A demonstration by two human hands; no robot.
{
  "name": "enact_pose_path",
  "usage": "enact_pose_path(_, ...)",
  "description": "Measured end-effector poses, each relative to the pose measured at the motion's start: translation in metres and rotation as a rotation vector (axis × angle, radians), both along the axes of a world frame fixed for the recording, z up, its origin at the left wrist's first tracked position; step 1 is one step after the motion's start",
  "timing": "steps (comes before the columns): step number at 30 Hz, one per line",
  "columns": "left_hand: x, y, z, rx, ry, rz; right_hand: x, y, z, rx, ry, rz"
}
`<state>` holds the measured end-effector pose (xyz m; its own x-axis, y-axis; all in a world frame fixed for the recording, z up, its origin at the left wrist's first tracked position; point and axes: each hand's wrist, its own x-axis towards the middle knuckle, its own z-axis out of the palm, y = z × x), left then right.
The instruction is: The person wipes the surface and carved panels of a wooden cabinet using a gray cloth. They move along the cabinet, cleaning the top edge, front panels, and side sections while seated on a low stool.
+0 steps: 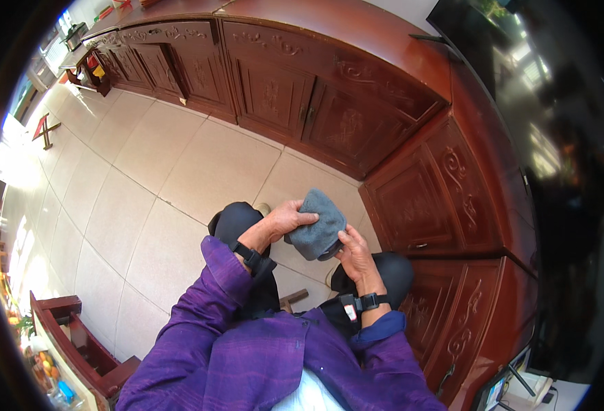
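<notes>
A folded grey-blue cloth (316, 226) is held up between my two hands, above my knees. My left hand (290, 220) pinches its left edge, thumb on top and the other fingers partly behind it. At the lower right corner, my right hand (354, 253) grips the cloth, thumb and fingertips at its edge. A darker layer shows along the cloth's lower edge; whether it is more cloth or another thing cannot be told. Each wrist wears a black strap, and a small box with a white label sits by the right one.
Carved dark red wooden cabinets (276, 92) curve around ahead and to the right. A large dark television screen (553, 128) stands on the right. Beige floor tiles (220, 159) lie ahead. A wooden furniture frame (91, 349) is at lower left, a small folding stool (45, 131) at far left.
</notes>
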<state>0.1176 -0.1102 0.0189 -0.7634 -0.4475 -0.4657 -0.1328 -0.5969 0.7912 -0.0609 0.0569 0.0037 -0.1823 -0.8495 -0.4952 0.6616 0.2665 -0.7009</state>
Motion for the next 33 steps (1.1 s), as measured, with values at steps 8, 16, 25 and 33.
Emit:
enact_pose_path(8,0.0,0.0,-0.002,-0.017,0.022,-0.01,-0.003,0.0,-0.008,-0.088,-0.073,-0.08)
enact_pose_path(16,0.003,0.001,0.007,0.058,0.16,-0.049,-0.003,0.0,0.002,-0.171,-0.177,-0.084)
enact_pose_path(25,0.005,-0.002,0.01,0.164,0.194,-0.056,-0.003,-0.002,-0.008,-0.115,-0.074,-0.087)
enact_pose_path(33,0.003,-0.003,0.001,0.173,0.201,0.009,-0.001,-0.001,-0.01,0.025,-0.002,-0.083)
